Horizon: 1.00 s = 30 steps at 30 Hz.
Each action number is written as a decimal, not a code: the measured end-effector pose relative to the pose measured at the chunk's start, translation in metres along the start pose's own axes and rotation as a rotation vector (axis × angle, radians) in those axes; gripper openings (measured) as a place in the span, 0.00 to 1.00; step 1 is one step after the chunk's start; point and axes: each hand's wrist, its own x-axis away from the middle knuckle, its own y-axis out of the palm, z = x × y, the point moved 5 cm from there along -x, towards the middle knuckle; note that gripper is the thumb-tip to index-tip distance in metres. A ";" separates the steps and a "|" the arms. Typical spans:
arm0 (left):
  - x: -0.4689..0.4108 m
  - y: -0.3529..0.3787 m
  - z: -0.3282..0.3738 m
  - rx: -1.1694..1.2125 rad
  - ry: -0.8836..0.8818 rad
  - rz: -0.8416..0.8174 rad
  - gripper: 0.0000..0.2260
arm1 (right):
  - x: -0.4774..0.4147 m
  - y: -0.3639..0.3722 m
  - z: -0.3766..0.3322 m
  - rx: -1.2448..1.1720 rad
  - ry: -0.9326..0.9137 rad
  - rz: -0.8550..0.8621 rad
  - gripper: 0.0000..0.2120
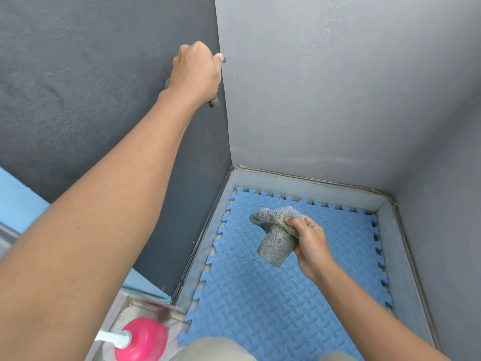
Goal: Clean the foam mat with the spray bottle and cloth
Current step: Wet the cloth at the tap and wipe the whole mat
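**Early stage: cloth in hand, mat not yet wiped**

The right hand (309,243) pinches a bunched grey cloth (277,230) above the blue foam mat (260,308), which lies flat on the floor of a walled corner. The left hand (196,71) curls round a grey tap (214,102) on the dark wall (78,74). A pink bottle (141,337), probably the sprayer, stands untouched beside the mat's near-left corner. No wet patch shows, so spraying and wiping appear to remain.

Blue foam mat (260,308), crumpled grey cloth (276,235)
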 end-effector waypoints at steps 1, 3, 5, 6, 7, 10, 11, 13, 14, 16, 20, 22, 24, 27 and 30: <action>0.001 0.000 0.000 0.012 0.003 -0.007 0.22 | 0.001 0.001 0.001 -0.001 -0.003 0.001 0.05; 0.001 -0.002 0.000 0.029 0.018 -0.017 0.24 | 0.001 0.002 0.003 0.000 -0.010 0.003 0.05; 0.002 -0.003 0.001 0.038 0.047 -0.022 0.24 | 0.001 0.003 0.004 -0.002 -0.013 0.004 0.06; 0.002 -0.003 0.003 0.037 0.067 -0.026 0.24 | 0.001 0.004 0.004 -0.003 -0.015 0.005 0.06; 0.003 -0.003 0.004 0.035 0.086 -0.029 0.24 | 0.001 0.004 0.004 -0.002 -0.018 0.008 0.06; 0.003 -0.003 0.004 0.037 0.121 -0.047 0.25 | 0.000 0.006 0.003 -0.005 -0.028 0.010 0.05; 0.003 -0.002 0.004 0.035 0.128 -0.048 0.25 | 0.000 0.006 0.002 -0.004 -0.035 0.010 0.05; 0.002 -0.001 0.003 0.026 0.129 -0.043 0.26 | 0.000 0.008 0.001 -0.004 -0.046 0.016 0.05; 0.002 -0.001 0.002 0.024 0.126 -0.037 0.26 | 0.000 0.008 0.001 -0.004 -0.049 0.023 0.05; 0.002 -0.001 0.002 0.018 0.117 -0.026 0.25 | 0.000 0.009 0.001 -0.002 -0.053 0.037 0.05; 0.003 -0.002 0.006 -0.001 0.111 0.000 0.23 | 0.001 0.007 0.007 0.014 -0.058 0.066 0.09; 0.005 -0.002 0.008 -0.008 0.111 0.016 0.23 | 0.002 0.005 0.012 0.032 -0.054 0.077 0.10; 0.006 -0.003 0.009 -0.011 0.095 0.027 0.22 | 0.002 0.004 0.018 0.045 -0.046 0.083 0.11; 0.008 -0.004 0.011 -0.032 0.076 0.041 0.21 | 0.003 0.004 0.026 0.058 -0.033 0.084 0.08; 0.010 -0.005 0.012 -0.053 0.068 0.048 0.22 | 0.003 0.005 0.032 0.067 -0.022 0.081 0.06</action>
